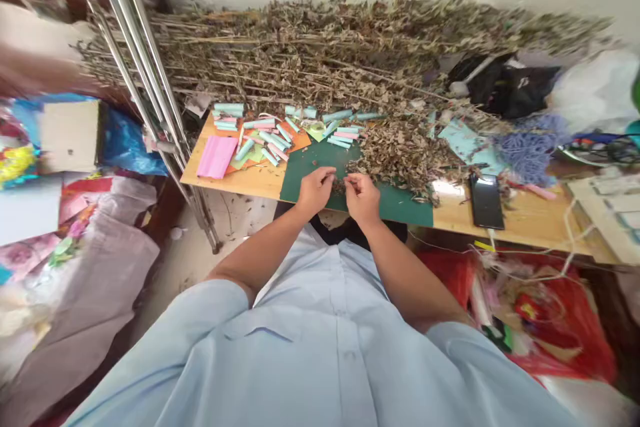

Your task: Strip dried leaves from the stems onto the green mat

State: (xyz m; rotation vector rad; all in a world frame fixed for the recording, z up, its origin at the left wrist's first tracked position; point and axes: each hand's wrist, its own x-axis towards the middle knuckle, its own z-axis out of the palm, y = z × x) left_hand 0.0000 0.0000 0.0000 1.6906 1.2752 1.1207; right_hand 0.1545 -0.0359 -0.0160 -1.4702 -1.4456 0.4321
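1. Left hand [315, 190] and right hand [363, 197]: fingers are bunched, and a dark scrap [339, 184], too small to identify, is pinched between them over the mat.
2. Green mat [400, 207]: laid at 12 o'clock under the hands, apparently as a work surface.
3. Dried leaves [400, 155]: heaped at 1 o'clock, within reach.
4. Paper rolls [265, 137]: set out at 11 o'clock.

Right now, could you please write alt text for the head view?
Left hand and right hand pinch something small over a green cutting mat beside dried leafy stems; paper tubes and a smartphone lie on the wooden table.
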